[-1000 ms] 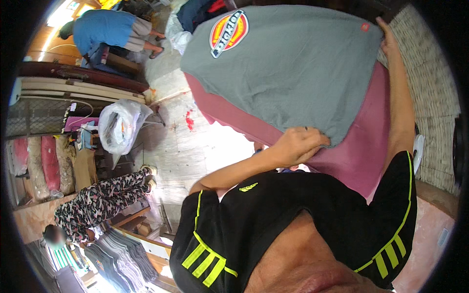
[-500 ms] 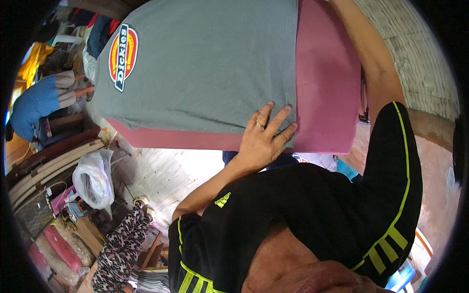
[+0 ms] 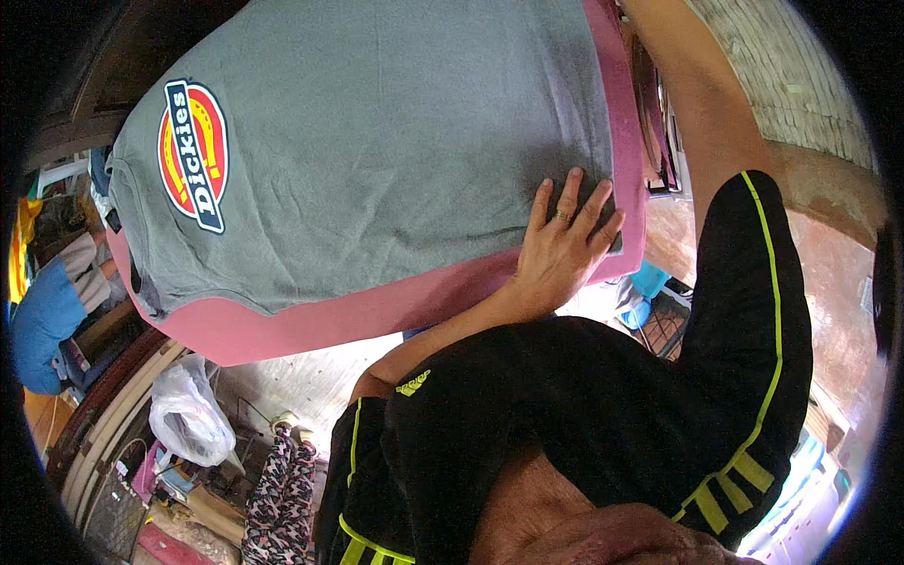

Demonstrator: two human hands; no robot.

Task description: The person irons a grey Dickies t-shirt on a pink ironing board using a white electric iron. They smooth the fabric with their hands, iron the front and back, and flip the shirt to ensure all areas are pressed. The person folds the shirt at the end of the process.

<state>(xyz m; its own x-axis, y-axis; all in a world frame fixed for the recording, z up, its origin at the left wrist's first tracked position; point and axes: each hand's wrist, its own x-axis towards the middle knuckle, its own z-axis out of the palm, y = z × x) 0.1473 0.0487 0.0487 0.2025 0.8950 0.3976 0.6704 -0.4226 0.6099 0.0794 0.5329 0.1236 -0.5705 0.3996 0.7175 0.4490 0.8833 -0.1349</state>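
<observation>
Head view: I judge the step in hand as smoothing the grey garment point(image 3: 405, 132) over the pink board point(image 3: 254, 339); next, I'd say, calls for squaring its hem. The left hand point(image 3: 557, 247) presses flat, fingers spread; the right hand is out of frame. The cloth looks smooth mid-panel, creased lower left, emblem point(image 3: 195, 155) upward.

Below the near edge of the pink surface point(image 3: 226, 330) you have pale floor point(image 3: 287, 384) washed by bright light. Long pale boards point(image 3: 105, 435) lie past its near left corner. Beyond its right edge you see a mottled pinkish wall point(image 3: 829, 311), a brown ledge point(image 3: 819, 212) and pale ridged panelling point(image 3: 791, 85).
</observation>
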